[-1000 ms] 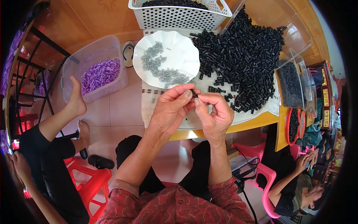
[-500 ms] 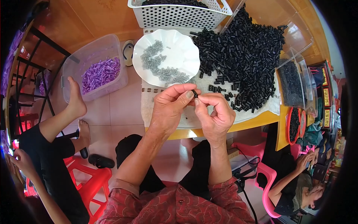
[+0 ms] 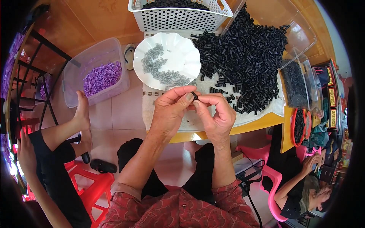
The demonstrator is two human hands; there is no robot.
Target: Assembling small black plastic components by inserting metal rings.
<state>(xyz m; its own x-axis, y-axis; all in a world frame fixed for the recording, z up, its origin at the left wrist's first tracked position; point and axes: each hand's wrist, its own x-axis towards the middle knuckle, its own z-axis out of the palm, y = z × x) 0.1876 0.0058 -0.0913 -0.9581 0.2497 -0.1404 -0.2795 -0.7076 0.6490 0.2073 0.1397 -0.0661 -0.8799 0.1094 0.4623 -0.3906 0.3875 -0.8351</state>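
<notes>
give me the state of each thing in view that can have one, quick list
Left hand: pinching a small black part
Right hand: pinched at the same part
Black part: held between both hands
Plate: upright, partly covered
Springs: loose on the plate
Black pile: loose, heaped
Cloth: spread under plate and pile
Basket: open, black pieces inside
Bin: open, partly filled
Purple pieces: loose in the bin

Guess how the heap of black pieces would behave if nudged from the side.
The heap of black pieces would likely slump and scatter, being visibly loose. Stray rod-like pieces near its edge might roll. The pale cloth beneath could slow them slightly.
</notes>
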